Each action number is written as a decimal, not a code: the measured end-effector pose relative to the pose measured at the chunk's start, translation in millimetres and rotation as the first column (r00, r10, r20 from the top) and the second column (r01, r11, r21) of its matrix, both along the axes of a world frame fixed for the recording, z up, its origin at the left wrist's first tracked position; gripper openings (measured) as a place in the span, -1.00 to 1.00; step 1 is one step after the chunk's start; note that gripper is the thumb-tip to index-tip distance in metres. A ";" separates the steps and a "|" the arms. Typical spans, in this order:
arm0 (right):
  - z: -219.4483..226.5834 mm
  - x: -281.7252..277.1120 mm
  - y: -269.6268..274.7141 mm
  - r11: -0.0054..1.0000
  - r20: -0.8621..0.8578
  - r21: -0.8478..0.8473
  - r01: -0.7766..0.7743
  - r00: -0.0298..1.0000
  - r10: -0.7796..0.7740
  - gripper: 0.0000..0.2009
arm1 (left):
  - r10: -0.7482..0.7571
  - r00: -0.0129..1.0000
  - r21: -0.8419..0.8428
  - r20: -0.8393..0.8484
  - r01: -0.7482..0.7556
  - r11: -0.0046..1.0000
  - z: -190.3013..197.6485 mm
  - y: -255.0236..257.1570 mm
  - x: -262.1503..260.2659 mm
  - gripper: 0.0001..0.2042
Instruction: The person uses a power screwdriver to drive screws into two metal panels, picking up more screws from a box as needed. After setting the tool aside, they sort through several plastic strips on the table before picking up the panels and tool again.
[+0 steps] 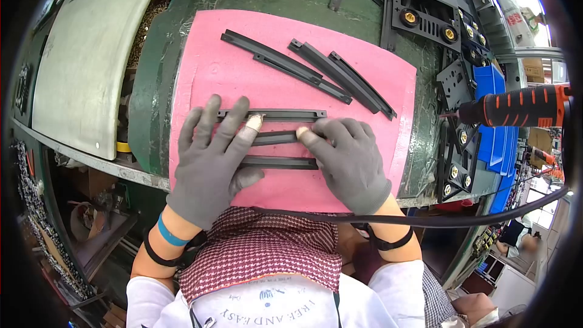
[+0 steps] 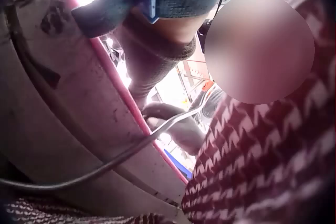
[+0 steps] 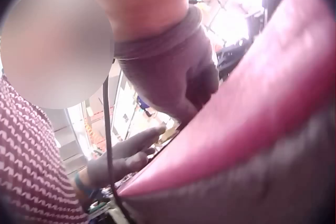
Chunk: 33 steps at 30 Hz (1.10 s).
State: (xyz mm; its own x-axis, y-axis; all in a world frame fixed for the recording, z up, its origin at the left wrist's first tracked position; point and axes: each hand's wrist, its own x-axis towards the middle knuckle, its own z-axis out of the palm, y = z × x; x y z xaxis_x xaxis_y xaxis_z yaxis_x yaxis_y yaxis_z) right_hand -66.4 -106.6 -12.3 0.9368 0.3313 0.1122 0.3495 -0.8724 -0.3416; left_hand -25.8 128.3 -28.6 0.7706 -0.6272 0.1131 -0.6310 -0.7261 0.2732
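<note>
Grey-gloved left hand lies flat with fingers spread and straight across three short black plastic rails set side by side at the near edge of the pink foam mat. Grey-gloved right hand rests opposite, fingers extended, its exposed fingertip pressing the end of the middle rail, gripping nothing. Farther back on the mat lie longer black plastic strips; an orange-and-black power screwdriver hangs at right.

Both gloved hands cover the inner ends of the middle black strip on the pink mat, the orange-and-black power tool runs off the head view's right edge, and both wrist views are too blurred to show fingers.
</note>
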 end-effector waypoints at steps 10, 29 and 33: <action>34.8 -52.1 -63.2 0.937 -0.292 -0.149 0.316 0.891 -0.347 -0.80 | -0.070 0.997 -0.126 0.034 0.073 0.989 -9.9 17.9 17.4 -0.69; 12.0 10.1 -36.8 0.976 -0.083 -0.219 -0.017 0.997 -0.001 -0.68 | 0.043 0.984 -0.225 -0.173 -0.082 0.971 49.3 25.7 25.6 -0.73; 36.2 -25.8 -76.7 0.987 -0.403 -0.143 0.075 0.906 -0.127 -0.70 | -0.184 0.952 -0.227 -0.244 0.129 0.965 63.9 -19.1 59.5 -0.67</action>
